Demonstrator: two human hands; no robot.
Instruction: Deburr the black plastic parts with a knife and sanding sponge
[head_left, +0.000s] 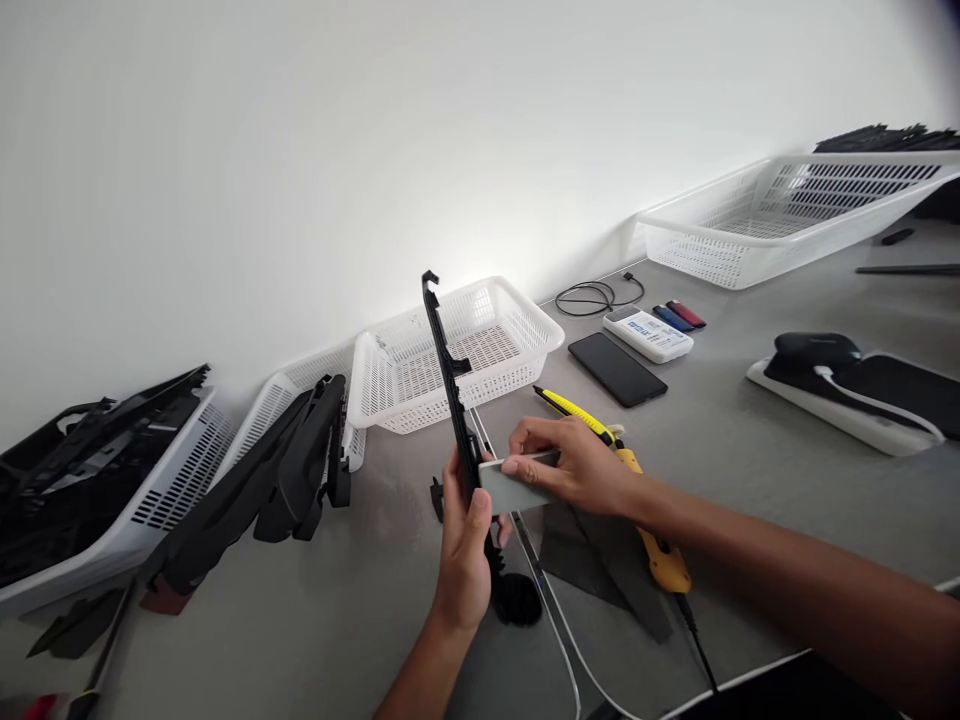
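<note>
Grey table [300, 620], wht wall [375, 150] behind. Mid basket [517, 372], wht plastic, sits nr wall. R of it: thin blk cable [609, 300], loosely coiled; blk phone [616, 369], flat, just beside wht gadget [649, 335] w/ printed label; blue stick [673, 318] + red stick [686, 313] side by side nxt to that. Far R: 2nd basket [701, 260], also wht, plus blk case [816, 349] w/ wht cord [824, 373] attached.

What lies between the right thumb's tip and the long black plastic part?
Head view: a flat grey slab, held in the right hand, its end beside the plastic part.
</note>
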